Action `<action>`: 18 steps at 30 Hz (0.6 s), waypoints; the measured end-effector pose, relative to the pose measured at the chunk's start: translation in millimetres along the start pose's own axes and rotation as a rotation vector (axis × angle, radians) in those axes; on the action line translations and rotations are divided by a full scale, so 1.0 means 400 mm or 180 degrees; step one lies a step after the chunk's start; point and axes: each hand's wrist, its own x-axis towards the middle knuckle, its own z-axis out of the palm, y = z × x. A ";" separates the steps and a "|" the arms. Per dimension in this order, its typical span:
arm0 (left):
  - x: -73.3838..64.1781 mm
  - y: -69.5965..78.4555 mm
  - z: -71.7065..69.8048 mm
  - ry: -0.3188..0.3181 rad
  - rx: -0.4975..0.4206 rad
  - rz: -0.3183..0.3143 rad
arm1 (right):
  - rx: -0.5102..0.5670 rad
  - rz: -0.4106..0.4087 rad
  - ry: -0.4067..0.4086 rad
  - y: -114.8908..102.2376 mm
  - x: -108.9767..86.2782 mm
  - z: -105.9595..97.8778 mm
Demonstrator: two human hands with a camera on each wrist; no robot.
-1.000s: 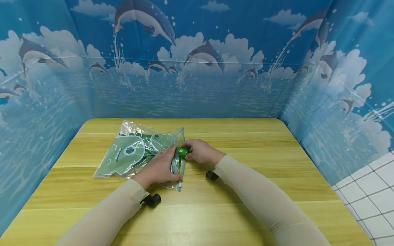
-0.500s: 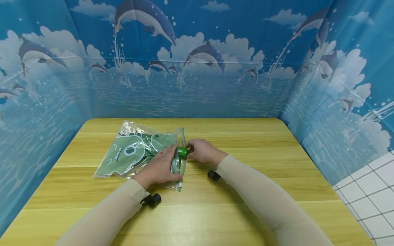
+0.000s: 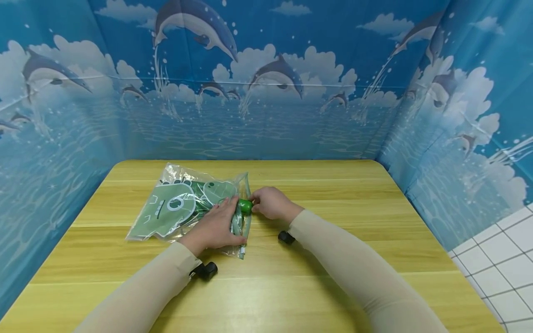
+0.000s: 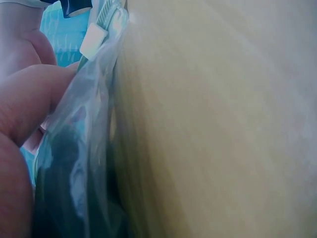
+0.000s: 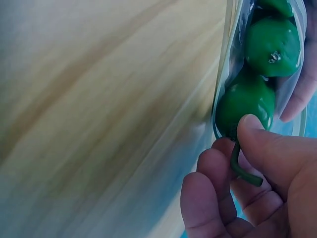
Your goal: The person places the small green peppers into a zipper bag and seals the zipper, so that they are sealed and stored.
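Note:
A clear zip bag [image 3: 145, 229] printed with green cartoon dinosaurs lies flat on the table, its opening facing right. My left hand [image 3: 213, 226] rests across the bag near that opening, fingers extended; in the left wrist view its thumb [image 4: 34, 94] lies by the bag's edge and the white zip slider [image 4: 93, 40]. At the mouth, my right hand [image 3: 272, 203] pinches a shiny green pepper [image 5: 246, 103] by its stem end. The curved stem [image 5: 242, 171] shows between thumb and fingers. Another green pepper [image 5: 273, 47] sits inside the bag beyond it. My left hand hides part of the contents.
The yellow wooden table [image 3: 316, 286] extends around the bag. A blue dolphin-print curtain [image 3: 266, 120] encloses the back and sides. White floor tiles [image 3: 505, 249] show at the right. Each wrist carries a small black camera, such as the left one [image 3: 207, 271].
My right hand has shifted slightly left with the green pepper, and less of the pepper sticks out of the bag. My left hand and the bag stay about where they were.

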 end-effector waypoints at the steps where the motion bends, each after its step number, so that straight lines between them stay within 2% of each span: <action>1: 0.000 -0.001 0.000 -0.0002 0.0005 0.0002 | -0.0012 -0.0003 0.0004 -0.001 0.002 0.001; 18: 0.002 -0.002 -0.002 0.0025 -0.0052 0.0012 | 0.0073 0.0030 -0.0002 -0.002 0.025 0.009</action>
